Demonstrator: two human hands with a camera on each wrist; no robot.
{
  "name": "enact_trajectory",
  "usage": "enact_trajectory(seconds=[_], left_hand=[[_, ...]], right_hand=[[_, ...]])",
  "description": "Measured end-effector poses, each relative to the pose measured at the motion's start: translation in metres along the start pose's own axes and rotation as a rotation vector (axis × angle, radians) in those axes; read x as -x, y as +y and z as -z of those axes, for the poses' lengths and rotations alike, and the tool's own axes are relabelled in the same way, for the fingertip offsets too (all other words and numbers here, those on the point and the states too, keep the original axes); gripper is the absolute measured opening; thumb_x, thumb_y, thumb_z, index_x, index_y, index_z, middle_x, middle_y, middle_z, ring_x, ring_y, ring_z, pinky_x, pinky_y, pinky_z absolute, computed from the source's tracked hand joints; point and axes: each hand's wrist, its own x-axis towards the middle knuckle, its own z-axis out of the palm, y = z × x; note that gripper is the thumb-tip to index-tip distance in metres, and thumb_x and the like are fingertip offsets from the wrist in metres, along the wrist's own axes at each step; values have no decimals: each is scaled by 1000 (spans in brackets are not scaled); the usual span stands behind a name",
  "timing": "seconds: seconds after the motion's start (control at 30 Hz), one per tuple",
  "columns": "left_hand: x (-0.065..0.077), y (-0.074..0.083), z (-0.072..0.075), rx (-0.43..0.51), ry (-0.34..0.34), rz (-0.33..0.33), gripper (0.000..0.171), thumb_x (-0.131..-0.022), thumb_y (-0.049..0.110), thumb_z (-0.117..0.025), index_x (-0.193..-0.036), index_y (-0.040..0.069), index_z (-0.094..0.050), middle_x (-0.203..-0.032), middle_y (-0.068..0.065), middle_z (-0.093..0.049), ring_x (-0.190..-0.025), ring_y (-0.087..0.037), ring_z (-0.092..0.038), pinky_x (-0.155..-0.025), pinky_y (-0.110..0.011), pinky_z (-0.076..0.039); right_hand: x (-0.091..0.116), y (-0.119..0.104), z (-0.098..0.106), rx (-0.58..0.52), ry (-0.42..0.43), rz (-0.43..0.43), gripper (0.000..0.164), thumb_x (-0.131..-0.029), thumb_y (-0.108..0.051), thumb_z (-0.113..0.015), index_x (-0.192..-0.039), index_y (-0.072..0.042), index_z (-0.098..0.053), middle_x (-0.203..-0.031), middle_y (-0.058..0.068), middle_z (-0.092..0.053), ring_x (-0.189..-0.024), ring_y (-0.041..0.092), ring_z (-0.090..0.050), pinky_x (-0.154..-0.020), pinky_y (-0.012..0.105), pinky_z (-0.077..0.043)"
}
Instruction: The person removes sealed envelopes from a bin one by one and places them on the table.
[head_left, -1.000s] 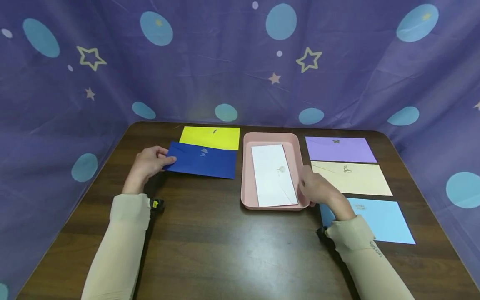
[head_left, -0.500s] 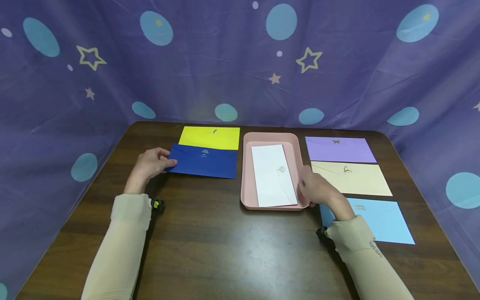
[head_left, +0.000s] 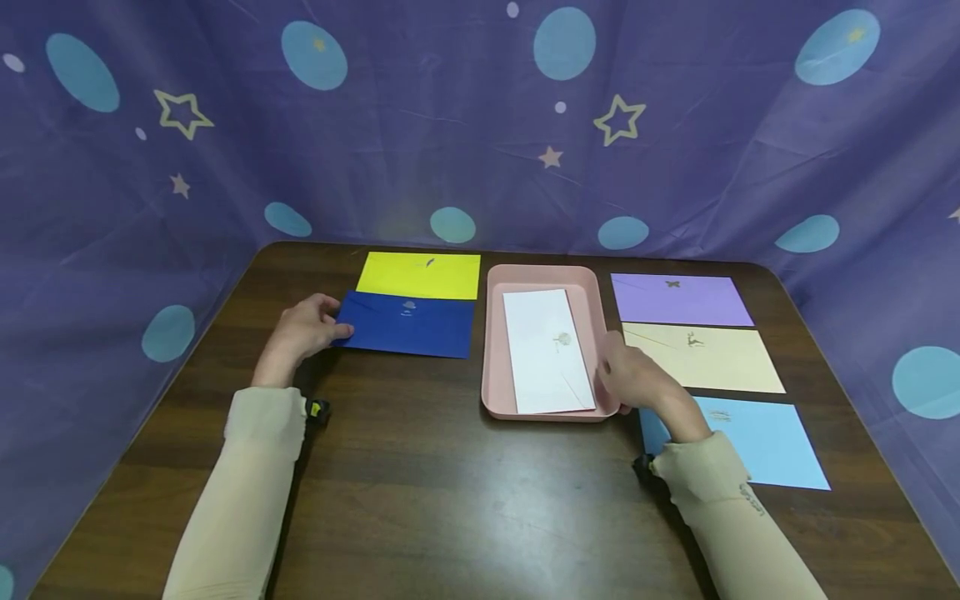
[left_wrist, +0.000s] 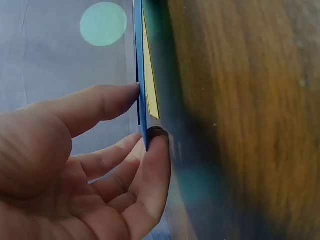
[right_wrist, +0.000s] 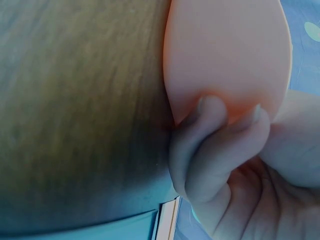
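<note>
My left hand (head_left: pixel 302 331) pinches the left end of a dark blue envelope (head_left: pixel 408 327). In the left wrist view the thumb lies on one face of the envelope (left_wrist: pixel 141 75) and the fingers come up behind the other. The envelope lies just in front of a yellow envelope (head_left: pixel 420 277). My right hand (head_left: pixel 637 375) grips the right side of a pink tray (head_left: pixel 495 350); in the right wrist view its fingertips (right_wrist: pixel 212 107) press against the tray's outer wall. A white envelope (head_left: pixel 547 354) with a small printed emblem lies lengthwise in the tray.
Right of the tray lie a purple envelope (head_left: pixel 682 300), a cream envelope (head_left: pixel 705 358) and a light blue envelope (head_left: pixel 757 442), partly under my right forearm. Everything rests on a dark wooden table (head_left: pixel 420 500). A purple patterned curtain (head_left: pixel 420 125) hangs behind and beside it.
The blue envelope's left end has come down and slightly toward me, showing more of the yellow one. My left hand has moved slightly with it. The right hand and tray look unmoved.
</note>
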Motion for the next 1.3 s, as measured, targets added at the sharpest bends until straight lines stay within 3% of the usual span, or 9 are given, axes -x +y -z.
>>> enact_trajectory(seconds=[0.2,0.53,1.3], left_hand=[[0,0,-2,-34,-14,-20,67,-101,27,-71,-153,-6,-43,-127,-29,-59,-104,-38,-66,-96,-53,-53],[1,2,-6,-66,4,-23,62,-104,25,-69,-152,-5,-44,-125,-26,-55,-114,-42,-52,-104,-60,-45],[-1,5,-13,-146,19,16,61,-105,25,-68,-151,-7,-44,-133,-33,-57,-122,-48,-51,-110,-65,-44]], right_hand=[[0,0,0,-1,2,2,19,-111,-9,-36,-122,6,-39,-80,16,-60,-48,23,-64,-47,38,-54],[0,1,0,16,0,1,28,-111,-10,-36,-131,10,-35,-79,16,-60,-48,22,-64,-47,37,-53],[-1,0,0,7,-4,-7,27,-112,-9,-36,-131,10,-36,-80,16,-61,-48,22,-64,-46,37,-54]])
